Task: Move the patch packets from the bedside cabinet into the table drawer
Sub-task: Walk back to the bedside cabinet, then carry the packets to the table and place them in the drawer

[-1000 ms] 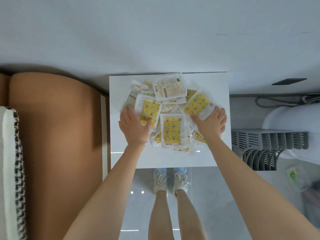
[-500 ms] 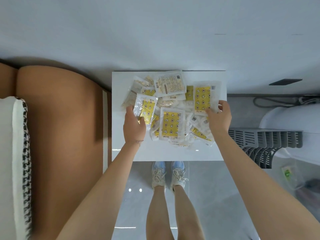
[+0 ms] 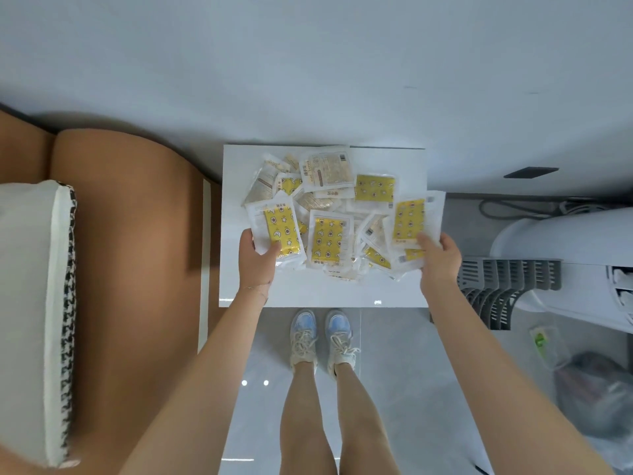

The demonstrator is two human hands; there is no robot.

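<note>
head view | pinched one yellow patch packet (image 3: pixel 279 228) by its bottom edge in left hand (image 3: pixel 255 260) | gripped a few more packets (image 3: pixel 409 219) in right hand (image 3: pixel 440 262) | saw other packets (image 3: pixel 330 240) piled on white bedside cabinet (image 3: pixel 342 293) | could not read tiny label print

This is a home bedroom: a tan padded bed (image 3: pixel 120 241) with a white, houndstooth-edged pillow (image 3: pixel 30 303) stands just beside a white bedside cabinet (image 3: pixel 308 294) set against the wall (image 3: pixel 308 63), on glossy pale floor tiles (image 3: pixel 397 365).
</note>
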